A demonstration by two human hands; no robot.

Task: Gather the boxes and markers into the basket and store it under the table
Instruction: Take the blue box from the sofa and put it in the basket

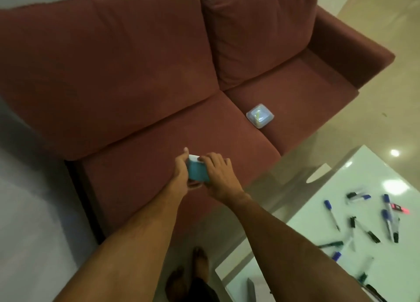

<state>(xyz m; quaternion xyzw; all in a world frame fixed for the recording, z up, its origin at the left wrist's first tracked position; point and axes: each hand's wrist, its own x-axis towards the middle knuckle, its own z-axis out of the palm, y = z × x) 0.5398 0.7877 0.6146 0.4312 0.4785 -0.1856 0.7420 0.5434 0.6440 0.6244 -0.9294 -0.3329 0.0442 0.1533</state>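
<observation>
A small blue box [198,170] with a white top is held over the left seat cushion of the red sofa [127,79]. My left hand [181,168] grips its left side and my right hand [217,172] curls over its right side and top. A clear plastic box [260,115] lies on the right seat cushion, apart from both hands. Several markers [366,217], blue, black and green, lie scattered on the glass table [318,215] at the lower right. No basket is in view.
The glass table's corner reaches close to the sofa's front edge. A pink object [398,208] lies among the markers. My feet [188,276] stand on the tiled floor between sofa and table. A pale wall or floor strip runs along the left.
</observation>
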